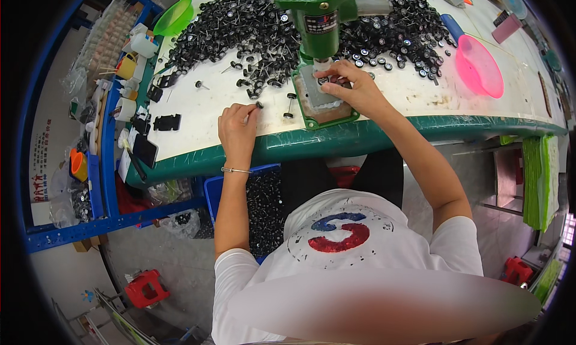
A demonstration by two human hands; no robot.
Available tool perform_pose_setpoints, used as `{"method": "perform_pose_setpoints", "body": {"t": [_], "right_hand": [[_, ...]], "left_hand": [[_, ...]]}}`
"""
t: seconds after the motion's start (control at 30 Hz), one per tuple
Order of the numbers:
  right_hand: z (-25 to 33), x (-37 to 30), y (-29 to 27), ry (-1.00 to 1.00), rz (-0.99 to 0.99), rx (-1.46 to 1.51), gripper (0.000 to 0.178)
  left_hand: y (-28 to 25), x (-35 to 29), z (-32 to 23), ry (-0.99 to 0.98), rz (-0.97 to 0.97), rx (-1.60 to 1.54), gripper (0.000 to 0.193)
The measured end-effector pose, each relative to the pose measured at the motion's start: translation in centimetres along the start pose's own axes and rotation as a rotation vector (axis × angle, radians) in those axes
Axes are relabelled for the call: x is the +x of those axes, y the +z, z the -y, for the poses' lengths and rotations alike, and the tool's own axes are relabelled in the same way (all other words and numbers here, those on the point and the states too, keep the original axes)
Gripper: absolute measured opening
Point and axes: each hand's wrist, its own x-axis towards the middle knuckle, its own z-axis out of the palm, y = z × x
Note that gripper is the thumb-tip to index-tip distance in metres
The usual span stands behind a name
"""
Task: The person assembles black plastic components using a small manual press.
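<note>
Wheel-and-axle piece: a small black wheel on a thin metal pin (258, 105), pinched at the fingertips of the left hand, just above the white surface, left of the press base.
Left hand (238, 128): fingers curled closed, gripping the pin piece; a thin bracelet sits on the wrist.
Right hand (350, 86): resting on the press base, fingertips closed on a small part at the fixture under the ram; what the part is cannot be told.
Press: a green hand press (318, 21) standing upright on a green-rimmed base plate (321, 108), at the near edge of the surface.
Loose pieces: a few single wheel-and-pin pieces (290, 105) lie just beside the base, between the two hands.
Stock: a wide heap of black wheels on pins (240, 33) spreads behind and to both sides of the press.
Surface (198, 114): white top with a green edge band.
Bowls: a pink bowl (478, 66) at right, a green bowl (174, 18) at far left, well apart.
Below the surface: a blue crate (213, 195) holding more black wheels, near the person's left forearm.
</note>
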Motion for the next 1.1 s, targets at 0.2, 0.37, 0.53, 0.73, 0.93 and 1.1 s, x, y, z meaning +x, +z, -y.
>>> {"method": "perform_pose_setpoints", "body": {"t": [0.2, 0.37, 0.53, 0.73, 0.93, 1.1], "right_hand": [[-0.8, 0.0, -0.7, -0.094, -0.082, 0.044, 0.045], [0.7, 0.0, -4.4, -0.095, -0.258, 0.171, 0.039], [2.9, 1.1, -9.4, -0.154, -0.427, 0.213, 0.032], [9.5, 7.2, -12.6, -0.231, -0.558, 0.192, 0.032], [20.7, 14.1, -13.0, -0.248, -0.309, 0.534, 0.027], [19.7, 13.8, -10.7, -0.332, -0.450, 0.605, 0.024]], "left_hand": [[1.1, 3.0, -5.4, -0.148, -0.100, -0.828, 0.012], [3.7, 4.9, -9.0, -0.194, 0.042, -1.093, 0.013], [3.7, 5.5, -11.0, -0.304, 0.103, -1.392, 0.008], [4.3, 5.6, -11.4, -0.311, 0.099, -1.507, 0.006], [3.7, 5.7, -11.3, -0.371, 0.136, -1.436, 0.009], [4.1, 5.6, -10.9, -0.353, 0.122, -1.420, 0.011]]}}
